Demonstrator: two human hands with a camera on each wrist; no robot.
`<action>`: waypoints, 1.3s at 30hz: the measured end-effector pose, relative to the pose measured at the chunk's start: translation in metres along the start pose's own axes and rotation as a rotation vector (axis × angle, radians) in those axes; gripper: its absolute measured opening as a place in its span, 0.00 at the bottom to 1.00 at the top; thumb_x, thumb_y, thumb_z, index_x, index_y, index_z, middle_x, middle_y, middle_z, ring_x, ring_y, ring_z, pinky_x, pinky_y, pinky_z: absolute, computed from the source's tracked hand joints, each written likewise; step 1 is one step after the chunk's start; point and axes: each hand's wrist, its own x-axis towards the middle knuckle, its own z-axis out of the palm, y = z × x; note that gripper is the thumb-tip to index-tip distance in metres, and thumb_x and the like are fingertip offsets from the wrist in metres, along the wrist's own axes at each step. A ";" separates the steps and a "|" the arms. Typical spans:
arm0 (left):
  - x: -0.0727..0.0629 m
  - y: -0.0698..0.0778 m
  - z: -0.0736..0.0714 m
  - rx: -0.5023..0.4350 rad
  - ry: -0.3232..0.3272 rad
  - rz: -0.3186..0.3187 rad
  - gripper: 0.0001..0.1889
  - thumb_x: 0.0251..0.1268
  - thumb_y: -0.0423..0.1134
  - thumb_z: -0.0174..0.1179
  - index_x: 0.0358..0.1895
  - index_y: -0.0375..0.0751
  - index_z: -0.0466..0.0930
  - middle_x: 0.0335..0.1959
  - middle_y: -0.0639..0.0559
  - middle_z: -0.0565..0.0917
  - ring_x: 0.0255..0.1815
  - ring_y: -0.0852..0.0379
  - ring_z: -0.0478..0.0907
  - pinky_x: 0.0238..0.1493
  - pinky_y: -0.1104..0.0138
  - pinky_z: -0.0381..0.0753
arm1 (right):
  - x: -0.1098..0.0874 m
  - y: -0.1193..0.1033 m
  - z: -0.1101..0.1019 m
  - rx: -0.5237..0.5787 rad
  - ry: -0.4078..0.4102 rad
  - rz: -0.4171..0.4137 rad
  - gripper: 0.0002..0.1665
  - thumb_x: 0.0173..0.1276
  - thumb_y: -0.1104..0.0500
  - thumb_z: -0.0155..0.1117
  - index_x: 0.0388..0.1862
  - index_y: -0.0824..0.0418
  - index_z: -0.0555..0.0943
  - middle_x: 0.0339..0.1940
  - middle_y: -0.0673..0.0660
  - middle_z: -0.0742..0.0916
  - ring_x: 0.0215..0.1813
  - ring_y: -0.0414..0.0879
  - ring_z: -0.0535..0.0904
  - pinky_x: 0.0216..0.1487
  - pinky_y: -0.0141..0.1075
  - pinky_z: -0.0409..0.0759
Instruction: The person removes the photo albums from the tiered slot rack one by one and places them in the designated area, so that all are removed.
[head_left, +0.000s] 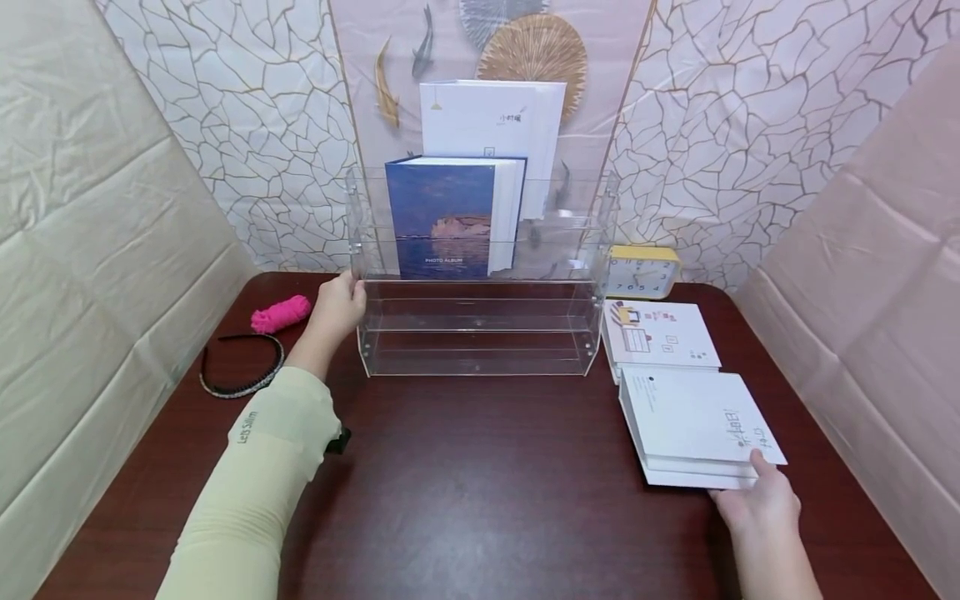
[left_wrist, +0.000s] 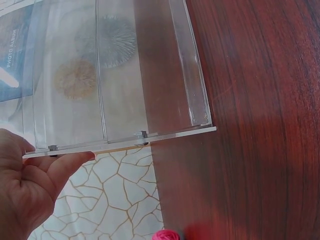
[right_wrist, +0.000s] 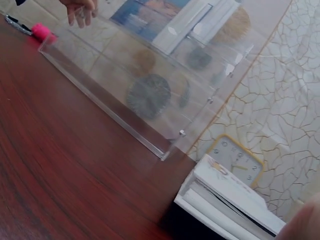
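On one rack (head_left: 477, 362): two albums (head_left: 446, 204) | left hand (head_left: 337, 307) (gripping rack's side)

Rack (head_left: 480, 323) at back of surface (head_left: 465, 500); photo album (head_left: 450, 225) in it, rear book (head_left: 487, 117) behind album. Left of rack: yarn (head_left: 281, 314), headband (head_left: 232, 393) nearer. Right: clock (head_left: 640, 275), flat book (head_left: 663, 333) before it, near book (head_left: 693, 417) foremost.

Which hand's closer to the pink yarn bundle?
Left. The left hand grips the left side of the clear acrylic rack, just right of the pink yarn bundle. The right hand is far across the table, holding a white hardcover book.
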 end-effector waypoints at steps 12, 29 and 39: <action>0.000 0.001 0.001 -0.005 0.004 0.010 0.10 0.68 0.31 0.44 0.35 0.25 0.71 0.31 0.28 0.78 0.36 0.35 0.74 0.42 0.47 0.71 | -0.003 -0.017 -0.013 -0.013 -0.116 0.135 0.22 0.74 0.51 0.46 0.63 0.32 0.60 0.60 0.39 0.72 0.68 0.28 0.49 0.68 0.36 0.31; 0.000 -0.001 0.000 -0.011 -0.006 -0.019 0.10 0.68 0.32 0.44 0.36 0.26 0.70 0.31 0.28 0.78 0.37 0.36 0.74 0.43 0.48 0.72 | -0.018 -0.015 -0.015 -0.326 0.120 0.015 0.45 0.70 0.46 0.50 0.70 0.33 0.30 0.67 0.34 0.40 0.70 0.33 0.35 0.69 0.37 0.44; 0.001 -0.003 0.002 -0.013 -0.005 -0.009 0.10 0.68 0.32 0.44 0.35 0.26 0.70 0.31 0.28 0.77 0.36 0.36 0.74 0.43 0.48 0.72 | -0.023 -0.005 -0.005 -0.431 0.114 -0.076 0.43 0.72 0.44 0.44 0.71 0.36 0.28 0.70 0.36 0.38 0.71 0.35 0.34 0.70 0.39 0.41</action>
